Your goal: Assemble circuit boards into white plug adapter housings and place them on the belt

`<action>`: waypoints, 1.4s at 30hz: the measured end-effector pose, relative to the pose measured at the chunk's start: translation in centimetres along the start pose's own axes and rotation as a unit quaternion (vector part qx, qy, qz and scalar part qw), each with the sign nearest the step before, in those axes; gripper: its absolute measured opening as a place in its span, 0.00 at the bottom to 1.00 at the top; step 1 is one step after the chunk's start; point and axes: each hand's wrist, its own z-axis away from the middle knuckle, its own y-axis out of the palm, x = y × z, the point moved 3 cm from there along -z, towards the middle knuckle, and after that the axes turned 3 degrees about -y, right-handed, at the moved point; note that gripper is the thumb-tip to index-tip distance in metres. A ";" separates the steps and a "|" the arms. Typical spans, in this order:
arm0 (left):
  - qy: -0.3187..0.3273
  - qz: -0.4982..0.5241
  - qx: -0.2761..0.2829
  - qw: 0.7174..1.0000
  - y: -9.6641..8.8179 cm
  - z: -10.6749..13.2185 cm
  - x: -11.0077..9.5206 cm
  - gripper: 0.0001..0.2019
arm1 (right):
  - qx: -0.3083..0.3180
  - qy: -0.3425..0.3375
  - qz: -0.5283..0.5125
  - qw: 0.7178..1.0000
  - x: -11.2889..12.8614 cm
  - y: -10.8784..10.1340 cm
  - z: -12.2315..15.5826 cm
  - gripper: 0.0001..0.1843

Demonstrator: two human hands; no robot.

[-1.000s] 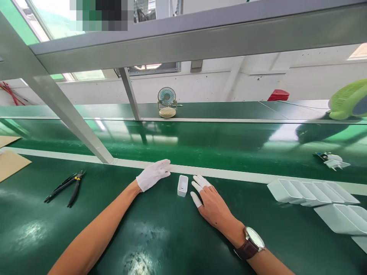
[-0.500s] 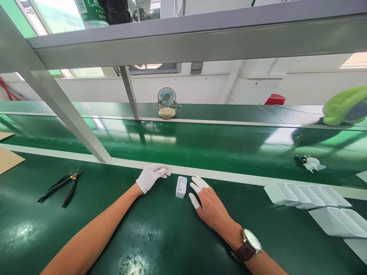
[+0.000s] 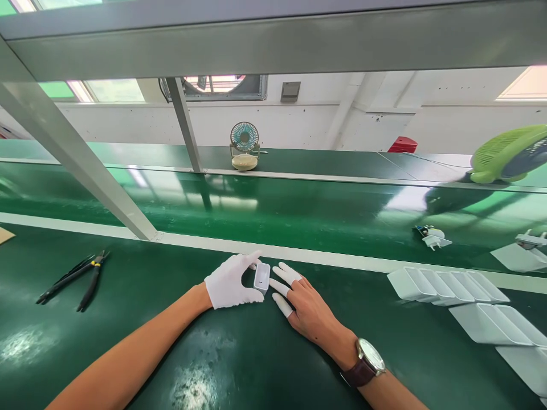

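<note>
**Small white box (image 3: 262,277) between both hands, left hand (image 3: 231,283) wrapped part-way round it**

Status: box sits on the dark green surface (image 3: 141,347), near the pale edge strip (image 3: 325,257), open side facing up. Interior looks bare apart from a small dark slot or mark, too small to identify.

Left hand, white glove: fingers half curled in a C, fingertips by the box's far end, thumb by the near end, gap at the palm. Can't tell whether they're actually clamped on it or only touching.

Right hand (image 3: 310,304), white covers on several fingers: palm down, fingers loosely spread, nothing held. Fingertips just beside the box's right wall; contact unclear.

Step in hand, my read: getting or steadying a grip on the box, left hand doing the main job, right as a guide.

Next move, my read: calls for even thumb-and-finger pressure across both ends before any lift or turn. Right fingers should back up that side so it doesn't skid or tip.

Nearby: pliers (image 3: 93,283) well off to the left, white trays (image 3: 444,285) in a row to the right. Neither is touched.
</note>
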 end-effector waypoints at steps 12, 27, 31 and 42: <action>-0.082 0.031 -0.091 0.992 0.9 0.2 -2.1 0.35 | 0.014 0.029 -0.022 0.999 0.3 -0.3 0.0 0.19; -0.098 0.022 -0.067 0.993 1.3 -0.1 -0.6 0.27 | 0.048 0.048 -0.005 0.998 0.5 -0.7 -0.3 0.19; -0.089 0.041 -0.062 0.993 1.0 0.1 -1.3 0.26 | 0.119 0.126 0.034 0.984 -1.2 -2.2 -0.9 0.21; -0.100 0.081 -0.029 0.991 0.7 -0.2 -1.6 0.26 | 0.146 0.470 0.224 0.841 -17.6 -10.6 -1.9 0.22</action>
